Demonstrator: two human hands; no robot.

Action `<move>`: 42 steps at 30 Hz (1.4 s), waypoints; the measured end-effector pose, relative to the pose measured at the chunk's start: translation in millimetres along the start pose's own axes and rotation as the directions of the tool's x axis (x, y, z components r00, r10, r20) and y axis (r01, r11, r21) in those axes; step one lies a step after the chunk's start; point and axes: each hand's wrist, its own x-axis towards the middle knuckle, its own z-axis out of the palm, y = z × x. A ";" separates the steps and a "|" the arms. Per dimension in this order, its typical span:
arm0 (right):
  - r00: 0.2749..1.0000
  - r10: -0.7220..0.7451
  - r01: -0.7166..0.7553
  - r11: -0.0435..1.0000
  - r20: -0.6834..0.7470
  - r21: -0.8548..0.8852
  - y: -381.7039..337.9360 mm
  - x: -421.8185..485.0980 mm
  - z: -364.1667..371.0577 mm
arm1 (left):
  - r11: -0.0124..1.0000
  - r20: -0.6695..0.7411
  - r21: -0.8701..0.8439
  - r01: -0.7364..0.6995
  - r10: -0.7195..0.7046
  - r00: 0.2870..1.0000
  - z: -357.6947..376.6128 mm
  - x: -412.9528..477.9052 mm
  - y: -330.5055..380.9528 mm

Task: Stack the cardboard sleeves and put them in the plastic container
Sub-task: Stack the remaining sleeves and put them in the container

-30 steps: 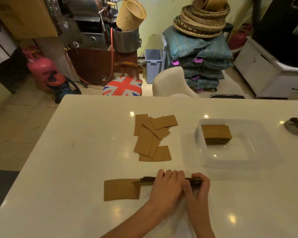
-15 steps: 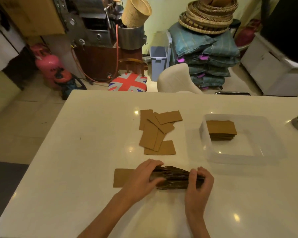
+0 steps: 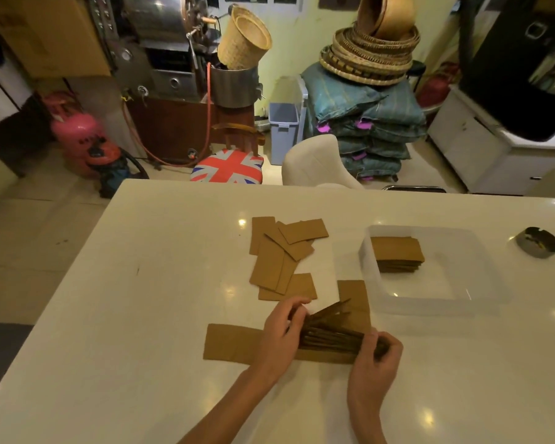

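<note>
Left hand (image 3: 281, 336) and right hand (image 3: 377, 357) both grip a fanned bundle of sleeves (image 3: 330, 334) on edge on the tabletop (image 3: 141, 315) — loose sleeves (image 3: 285, 254) lie beyond; plastic container (image 3: 481, 302) at right holds a stack (image 3: 396, 253).
</note>
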 end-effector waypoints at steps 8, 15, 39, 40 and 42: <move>0.971 -0.224 0.231 0.970 0.085 -0.078 -3.5 -5.9 5.8 | 1.000 -0.008 -0.014 -0.027 0.027 1.000 14.5 -0.6 2.7; 0.972 -0.108 0.164 0.948 0.209 -0.271 1.1 6.8 8.2 | 0.977 -0.116 0.035 -0.209 0.212 0.970 15.4 -4.0 -1.7; 0.883 0.143 0.176 0.781 0.446 -0.599 -55.5 54.8 28.5 | 0.734 0.423 0.508 -0.451 0.243 0.873 -6.8 -22.4 2.2; 0.871 0.105 0.221 0.789 0.480 -0.573 -54.5 51.4 25.0 | 0.735 0.423 0.507 -0.450 0.243 0.873 -9.7 -24.2 2.3; 0.799 -0.012 0.378 0.787 0.601 -0.487 -52.8 43.6 18.0 | 0.731 0.417 0.504 -0.460 0.261 0.871 -14.6 -26.0 2.0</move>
